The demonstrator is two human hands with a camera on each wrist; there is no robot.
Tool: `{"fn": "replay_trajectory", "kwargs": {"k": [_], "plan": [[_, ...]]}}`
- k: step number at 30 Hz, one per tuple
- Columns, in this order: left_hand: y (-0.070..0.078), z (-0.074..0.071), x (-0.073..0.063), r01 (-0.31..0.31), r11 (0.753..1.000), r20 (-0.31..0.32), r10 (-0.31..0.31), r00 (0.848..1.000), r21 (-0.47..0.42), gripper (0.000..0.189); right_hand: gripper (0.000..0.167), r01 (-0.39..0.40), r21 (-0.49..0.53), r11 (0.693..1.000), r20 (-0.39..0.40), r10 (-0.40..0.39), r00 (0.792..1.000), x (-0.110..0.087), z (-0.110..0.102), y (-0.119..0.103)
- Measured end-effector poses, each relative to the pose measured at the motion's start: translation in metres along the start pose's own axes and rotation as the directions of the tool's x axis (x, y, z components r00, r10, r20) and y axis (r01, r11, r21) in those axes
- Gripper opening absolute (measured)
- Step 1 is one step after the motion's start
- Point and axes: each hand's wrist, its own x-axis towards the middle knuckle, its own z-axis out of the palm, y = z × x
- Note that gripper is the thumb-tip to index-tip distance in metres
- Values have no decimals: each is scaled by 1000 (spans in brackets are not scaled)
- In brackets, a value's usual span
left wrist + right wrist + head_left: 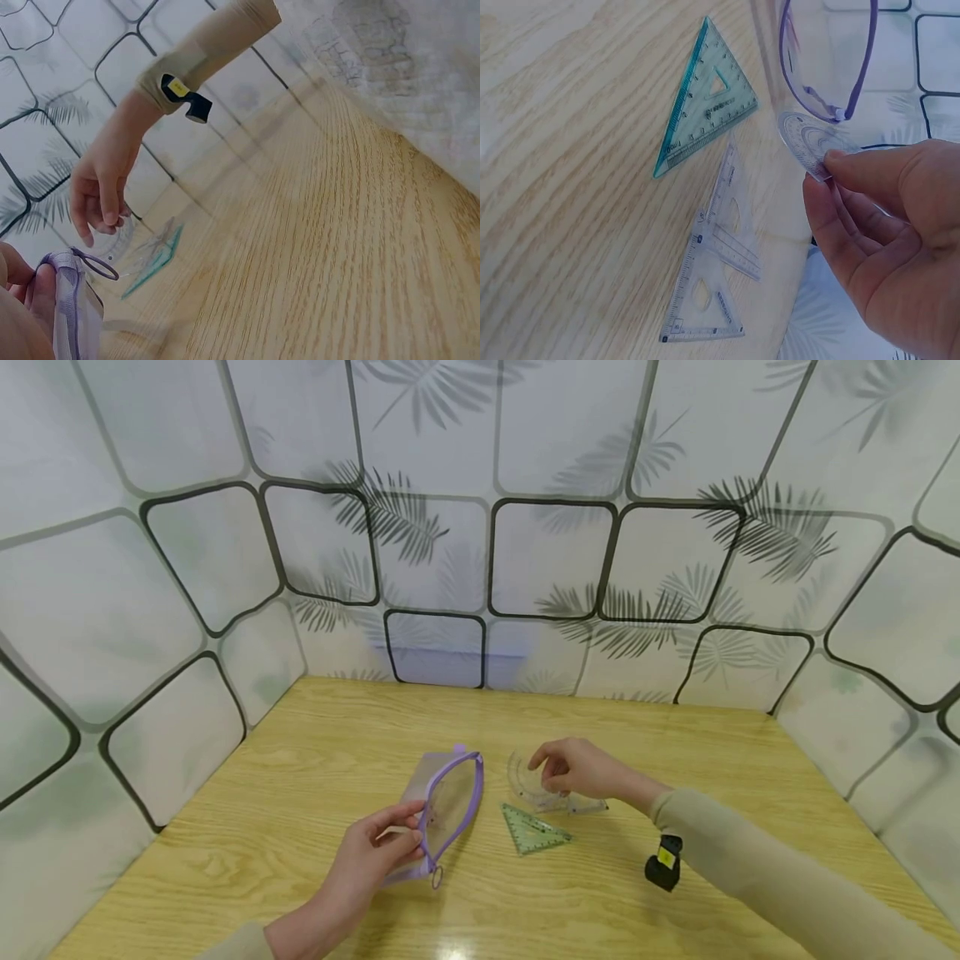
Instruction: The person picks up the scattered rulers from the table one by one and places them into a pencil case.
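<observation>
My left hand [363,852] pinches the near side of a see-through zip pouch [420,777] with purple edging. The pouch lies with its mouth open toward the right, and a ring pull [437,877] hangs from its zip. Between thumb and fingers my right hand [907,232] holds a clear protractor [804,136] by its edge. On the table beneath that hand lie two clear set squares [727,319], one partly over the other. A green set square [531,831] rests between the pouch and the right hand.
The wood-grain table [300,735] meets a patterned curtain [555,560] at the back and both sides. A small black device with a yellow label [665,860] is worn on the right wrist, over the sleeve.
</observation>
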Motion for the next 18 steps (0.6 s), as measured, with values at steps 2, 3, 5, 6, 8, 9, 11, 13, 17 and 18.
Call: {"fn": "replay_trajectory", "kwargs": {"k": [2, 3, 5, 6, 8, 9, 11, 13, 17, 18], "plan": [[0, 0, 0, 2, 1000, 3, -2, 1000, 1, 46, 30, -9, 13, 1000, 8, 9, 1000, -1, 0, -2], [0, 1, 0, 4, 1000, 3, -4, 1000, 2, 46, 30, -16, 18, 1000, 10, 15, 1000, -1, 1, -4], [1, 1, 0, 2, 1000, 2, -2, 1000, -1, 46, 30, -27, 33, 999, 12, 27, 1000, -2, 2, -7], [1, 2, 0, 2, 1000, 1, -2, 1000, -2, 46, 31, -33, 41, 999, 13, 32, 999, -2, 3, -8], [1, 2, 0, 1, 1000, 1, -1, 1000, -1, 46, 31, -33, 59, 998, 11, 33, 999, -4, 5, -10], [1, 2, 0, 2, 1000, -2, -2, 1000, -3, 46, 31, -31, 67, 997, 10, 31, 999, -4, 6, -11], [1, 2, 0, 4, 1000, -4, -4, 1000, -4, 46, 31, -30, 81, 996, 7, 30, 1000, -5, 8, -12], [1, 2, -1, 9, 1000, -7, -9, 1000, -4, 46, 32, -22, 93, 995, 5, 21, 1000, -6, 9, -13], [1, 2, -1, 19, 1000, -10, -19, 1000, -2, 46, 33, -29, 136, 990, 14, 28, 1000, -6, 12, -17], [1, 2, 0, 21, 1000, -8, -21, 1000, -1, 46, 34, -31, 148, 989, 19, 28, 999, -6, 12, -18]]}}
